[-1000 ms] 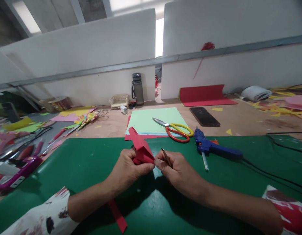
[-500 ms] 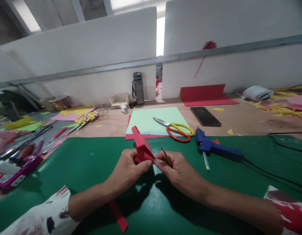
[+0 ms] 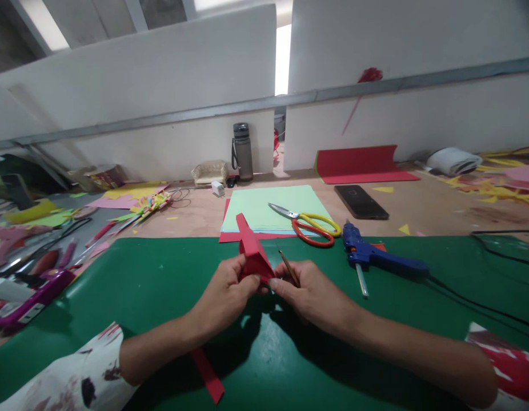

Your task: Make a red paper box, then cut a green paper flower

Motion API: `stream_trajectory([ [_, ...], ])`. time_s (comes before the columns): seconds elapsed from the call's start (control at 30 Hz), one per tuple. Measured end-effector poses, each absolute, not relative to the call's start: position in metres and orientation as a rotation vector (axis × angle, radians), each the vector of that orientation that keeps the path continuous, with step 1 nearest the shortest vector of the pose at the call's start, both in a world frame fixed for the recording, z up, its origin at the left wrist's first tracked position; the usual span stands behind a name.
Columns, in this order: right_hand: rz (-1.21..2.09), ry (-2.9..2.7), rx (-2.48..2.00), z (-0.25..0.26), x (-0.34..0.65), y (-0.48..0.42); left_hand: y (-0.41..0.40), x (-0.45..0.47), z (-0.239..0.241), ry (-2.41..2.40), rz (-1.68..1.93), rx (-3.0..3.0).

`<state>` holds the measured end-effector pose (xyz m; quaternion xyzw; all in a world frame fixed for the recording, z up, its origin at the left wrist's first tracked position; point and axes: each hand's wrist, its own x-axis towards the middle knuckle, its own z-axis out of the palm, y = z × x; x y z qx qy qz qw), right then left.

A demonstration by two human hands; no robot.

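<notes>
Over the green mat (image 3: 161, 279), both hands meet on a folded piece of red paper (image 3: 251, 251). My left hand (image 3: 225, 294) is closed, pinching the paper's lower edge from the left. My right hand (image 3: 311, 294) is closed too: its fingertips press the same edge, and a thin pencil-like stick (image 3: 289, 268) is tucked between its fingers, pointing up and away. The paper's narrow end rises toward the far side. A loose red paper strip (image 3: 208, 377) lies on the mat under my left forearm.
Beyond the mat lie a stack of pale green and red sheets (image 3: 256, 208), scissors with red and yellow handles (image 3: 309, 225), a blue glue gun (image 3: 376, 260) with its black cord, and a phone (image 3: 361, 201). A grey bottle (image 3: 243, 151) stands by the white partition. Craft scraps and tools crowd the left.
The red paper has turned more upright and shifted slightly right between my fingers. Both hands have closed in a little on its lower edge.
</notes>
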<state>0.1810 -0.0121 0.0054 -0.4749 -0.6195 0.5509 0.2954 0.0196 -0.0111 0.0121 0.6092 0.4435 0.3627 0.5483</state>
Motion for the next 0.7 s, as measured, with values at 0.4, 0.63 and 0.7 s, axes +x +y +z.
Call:
stream_trajectory([
  [0.4,1.364,-1.629,-1.505,0.003,0.179,-0.002,-0.013,0.029,0.01,1.009,0.874,1.482],
  [0.63,1.341,-1.622,-1.513,-0.001,0.185,0.003,-0.007,0.016,0.011,0.712,0.755,1.476],
  [0.7,1.332,-1.619,-1.514,0.0,0.187,0.003,-0.005,0.015,0.013,0.673,0.72,1.462],
])
